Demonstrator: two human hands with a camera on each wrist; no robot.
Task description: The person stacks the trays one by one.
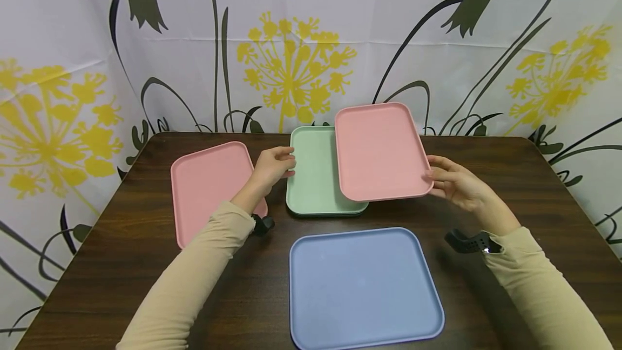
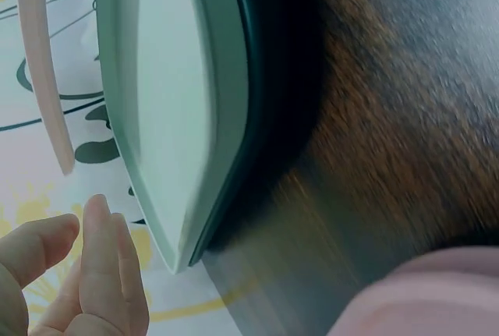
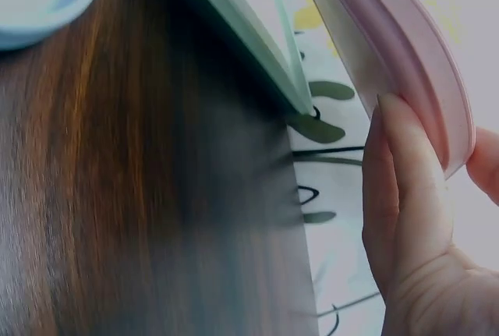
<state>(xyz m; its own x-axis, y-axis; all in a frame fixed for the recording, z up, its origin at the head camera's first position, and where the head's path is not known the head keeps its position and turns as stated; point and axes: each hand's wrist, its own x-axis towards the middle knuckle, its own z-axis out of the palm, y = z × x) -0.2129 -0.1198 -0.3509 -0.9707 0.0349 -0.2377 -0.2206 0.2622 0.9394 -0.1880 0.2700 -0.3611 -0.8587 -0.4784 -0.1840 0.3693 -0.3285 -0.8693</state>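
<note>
My right hand [image 1: 454, 182] pinches a pink tray [image 1: 381, 150] at its right edge, thumb on one face and fingers on the other. That tray is raised and tilted, overlapping the right part of a light green tray [image 1: 315, 172] in the head view. Beneath the green tray shows the rim of a dark green tray [image 2: 243, 63]. At the green tray's left edge is my left hand [image 1: 274, 166], holding nothing. Its fingers [image 2: 100, 266] are loosely bent, with a gap to the tray in the left wrist view.
A second pink tray [image 1: 209, 182] lies on the left of the dark wooden table [image 1: 121, 263], partly under my left forearm. Nearer me lies a blue tray [image 1: 364, 285]. Behind the table hangs a floral cloth [image 1: 189, 9].
</note>
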